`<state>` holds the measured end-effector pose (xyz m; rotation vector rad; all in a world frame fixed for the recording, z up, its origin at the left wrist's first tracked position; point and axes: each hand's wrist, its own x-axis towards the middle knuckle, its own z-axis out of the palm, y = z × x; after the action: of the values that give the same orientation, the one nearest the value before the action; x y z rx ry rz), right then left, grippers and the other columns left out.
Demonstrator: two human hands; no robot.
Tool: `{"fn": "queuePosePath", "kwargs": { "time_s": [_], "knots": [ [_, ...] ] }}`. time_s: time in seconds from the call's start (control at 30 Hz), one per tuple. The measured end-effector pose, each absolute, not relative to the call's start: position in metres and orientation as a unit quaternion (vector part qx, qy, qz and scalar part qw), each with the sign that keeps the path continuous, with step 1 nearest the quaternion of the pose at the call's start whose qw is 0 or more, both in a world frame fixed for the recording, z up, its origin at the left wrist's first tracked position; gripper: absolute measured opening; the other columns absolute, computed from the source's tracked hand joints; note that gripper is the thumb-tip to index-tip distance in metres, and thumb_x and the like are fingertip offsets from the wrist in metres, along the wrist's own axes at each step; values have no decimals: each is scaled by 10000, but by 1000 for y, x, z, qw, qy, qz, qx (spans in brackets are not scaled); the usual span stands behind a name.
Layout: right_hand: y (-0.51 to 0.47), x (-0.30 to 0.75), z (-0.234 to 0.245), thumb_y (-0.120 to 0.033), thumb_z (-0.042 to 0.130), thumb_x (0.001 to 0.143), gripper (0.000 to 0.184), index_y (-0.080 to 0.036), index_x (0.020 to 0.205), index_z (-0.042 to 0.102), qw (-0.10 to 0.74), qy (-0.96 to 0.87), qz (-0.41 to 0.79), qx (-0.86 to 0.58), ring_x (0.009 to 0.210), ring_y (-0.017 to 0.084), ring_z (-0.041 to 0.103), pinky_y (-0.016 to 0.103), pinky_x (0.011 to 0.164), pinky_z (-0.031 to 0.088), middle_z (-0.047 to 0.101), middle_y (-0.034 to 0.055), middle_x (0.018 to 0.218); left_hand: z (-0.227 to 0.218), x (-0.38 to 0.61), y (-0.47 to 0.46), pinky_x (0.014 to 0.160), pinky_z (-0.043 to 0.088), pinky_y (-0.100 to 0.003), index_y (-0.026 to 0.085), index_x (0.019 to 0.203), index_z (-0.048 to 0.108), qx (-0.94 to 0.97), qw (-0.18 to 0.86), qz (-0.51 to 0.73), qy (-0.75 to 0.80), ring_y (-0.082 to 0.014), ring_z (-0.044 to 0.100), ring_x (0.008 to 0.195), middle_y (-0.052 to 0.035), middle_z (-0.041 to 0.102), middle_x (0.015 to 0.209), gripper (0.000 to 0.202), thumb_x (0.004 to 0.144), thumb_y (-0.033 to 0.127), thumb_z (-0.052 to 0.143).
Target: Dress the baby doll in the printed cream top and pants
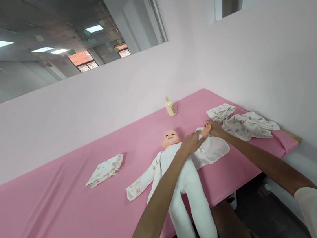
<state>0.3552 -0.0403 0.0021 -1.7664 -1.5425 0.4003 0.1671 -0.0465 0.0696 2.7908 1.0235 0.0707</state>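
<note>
A baby doll (179,167) lies face up on the pink table cover, its white-clad legs hanging over the front edge. Around its body is a white top with a patterned sleeve (144,182) spread out at the left. More white cloth (211,153) of the garment lies under the doll's arm at the right. My left hand (192,143) is closed around that arm near the cuff; its fingertips are partly hidden. With bent fingers my right hand (215,129) grips the doll's bare hand (206,130), which pokes out past the cloth.
A cream pump bottle (170,107) stands by the wall. Folded patterned cloth (105,170) lies at the left of the pink-covered table (56,214). Another folded cloth (221,112) and a crumpled patterned garment (250,125) lie at the right, near the side wall (295,74).
</note>
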Motion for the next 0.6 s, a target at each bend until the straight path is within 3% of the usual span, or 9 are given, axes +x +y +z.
{"fn": "queuePosePath", "kwargs": {
  "time_s": [0.1,0.27,0.47,0.6],
  "knots": [
    [-42,356,12,-269,558,715,201,-187,556,465,391,-542,180,-721,553,112,410,243,522,309,450,-37,537,67,170,-44,755,480,-341,139,1122,545,927,88,17,364,-276,654,938,-139,684,1027,462,963,487,287],
    [-49,349,27,-274,509,662,167,-202,551,407,429,-473,202,-743,523,101,351,237,489,263,352,-55,508,60,175,-41,742,483,-334,159,1028,598,922,111,-17,370,-281,664,928,-127,694,1027,414,944,465,332],
    [-65,343,34,-293,519,653,112,-182,669,516,445,-492,154,-732,678,152,509,252,615,350,582,-2,697,58,177,-41,762,484,-333,174,1076,590,925,124,-17,360,-274,653,980,-115,688,1080,428,951,464,302],
    [-73,348,27,-264,475,695,89,-185,711,514,420,-518,129,-734,733,174,531,263,656,351,614,24,756,60,176,-42,788,482,-331,170,1084,591,921,129,-29,367,-264,650,990,-116,684,1094,448,954,473,289]
  ]
}}
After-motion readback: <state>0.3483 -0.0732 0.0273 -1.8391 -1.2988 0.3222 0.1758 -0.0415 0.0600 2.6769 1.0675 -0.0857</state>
